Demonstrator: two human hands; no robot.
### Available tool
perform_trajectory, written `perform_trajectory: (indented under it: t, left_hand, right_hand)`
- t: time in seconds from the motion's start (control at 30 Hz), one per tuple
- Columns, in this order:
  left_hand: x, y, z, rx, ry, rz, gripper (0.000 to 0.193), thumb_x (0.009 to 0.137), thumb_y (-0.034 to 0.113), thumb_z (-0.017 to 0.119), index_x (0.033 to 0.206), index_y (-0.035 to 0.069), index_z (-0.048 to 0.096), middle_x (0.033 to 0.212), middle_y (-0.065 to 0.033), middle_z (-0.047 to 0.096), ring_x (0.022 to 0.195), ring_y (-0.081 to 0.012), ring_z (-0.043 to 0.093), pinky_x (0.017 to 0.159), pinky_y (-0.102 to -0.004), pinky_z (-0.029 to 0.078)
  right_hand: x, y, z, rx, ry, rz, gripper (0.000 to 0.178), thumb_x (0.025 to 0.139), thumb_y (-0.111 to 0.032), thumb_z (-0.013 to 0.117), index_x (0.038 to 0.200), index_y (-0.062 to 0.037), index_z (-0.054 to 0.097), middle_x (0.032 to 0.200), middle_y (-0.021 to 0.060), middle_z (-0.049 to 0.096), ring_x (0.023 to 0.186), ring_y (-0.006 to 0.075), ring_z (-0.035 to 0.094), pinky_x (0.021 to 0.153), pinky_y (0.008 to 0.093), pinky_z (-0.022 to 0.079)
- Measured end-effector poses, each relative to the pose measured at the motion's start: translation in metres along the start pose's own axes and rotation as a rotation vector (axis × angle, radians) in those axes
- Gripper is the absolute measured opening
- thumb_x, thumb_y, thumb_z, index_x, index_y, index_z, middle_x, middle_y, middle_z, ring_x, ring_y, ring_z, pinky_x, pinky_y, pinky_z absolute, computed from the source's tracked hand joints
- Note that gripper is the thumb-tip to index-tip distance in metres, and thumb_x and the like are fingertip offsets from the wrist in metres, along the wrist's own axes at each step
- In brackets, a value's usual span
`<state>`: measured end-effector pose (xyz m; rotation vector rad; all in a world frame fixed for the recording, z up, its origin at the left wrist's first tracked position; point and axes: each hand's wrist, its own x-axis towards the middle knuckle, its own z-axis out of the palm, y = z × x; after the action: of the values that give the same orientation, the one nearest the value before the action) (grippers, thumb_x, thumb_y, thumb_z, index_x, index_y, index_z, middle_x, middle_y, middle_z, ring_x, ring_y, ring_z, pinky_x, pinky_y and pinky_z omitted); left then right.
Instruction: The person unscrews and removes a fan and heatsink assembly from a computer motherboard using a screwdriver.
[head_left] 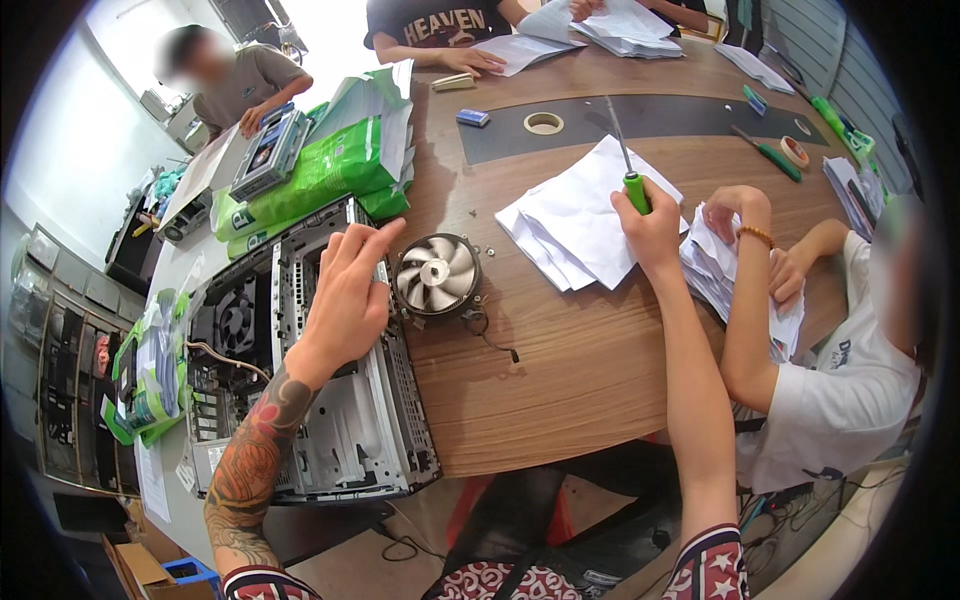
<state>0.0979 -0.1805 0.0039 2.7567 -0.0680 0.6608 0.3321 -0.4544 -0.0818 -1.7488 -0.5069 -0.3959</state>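
Note:
My right hand (654, 232) is closed round the green handle of a screwdriver (635, 190), whose long shaft points up and away over a stack of white papers (575, 225). My left hand (350, 290) has its fingers stretched out above the right side of an opened computer case (392, 400); whether it touches the metal I cannot tell. Bare metal and a black fan (232, 325) show inside the case. Just right of my left hand, a round CPU cooler fan (436, 274) lies on the table with its short cable. Several small screws (489, 252) lie beside it.
Green plastic packs (310, 185) stand behind the case, with a metal drive (270, 155) on top. Tape (543, 123), a blue box (473, 118) and another green screwdriver (770, 155) lie farther back. A person (830, 350) handles papers at my right; others sit across the table.

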Motion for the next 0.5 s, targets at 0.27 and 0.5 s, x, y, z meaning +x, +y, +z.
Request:
perform_trajectory:
  t: [0.27,0.5]
  left_hand:
    - [-0.003,-0.002,-0.004,0.031,-0.036,0.010,0.014,0.073,-0.003,0.050,0.083,0.001,0.059,0.101,-0.0135,0.047,0.097,-0.0296,0.045,0.091,-0.0374,0.039]
    - [-0.003,-0.003,-0.001,-0.011,0.012,-0.012,0.020,0.072,-0.003,0.048,0.085,0.000,0.062,0.102,-0.0130,0.048,0.098,-0.0294,0.046,0.091,-0.0357,0.039]
  right_hand:
    - [0.001,-0.002,0.003,-0.006,-0.016,0.010,0.020,0.081,-0.017,0.068,0.075,-0.0002,0.058,0.056,0.0050,0.051,0.053,0.0131,0.046,0.052,0.0319,0.038]
    - [0.001,-0.003,0.002,0.002,-0.009,-0.018,0.020,0.082,-0.018,0.068,0.076,0.0000,0.059,0.057,0.0042,0.052,0.054,0.0123,0.046,0.052,0.0311,0.038]
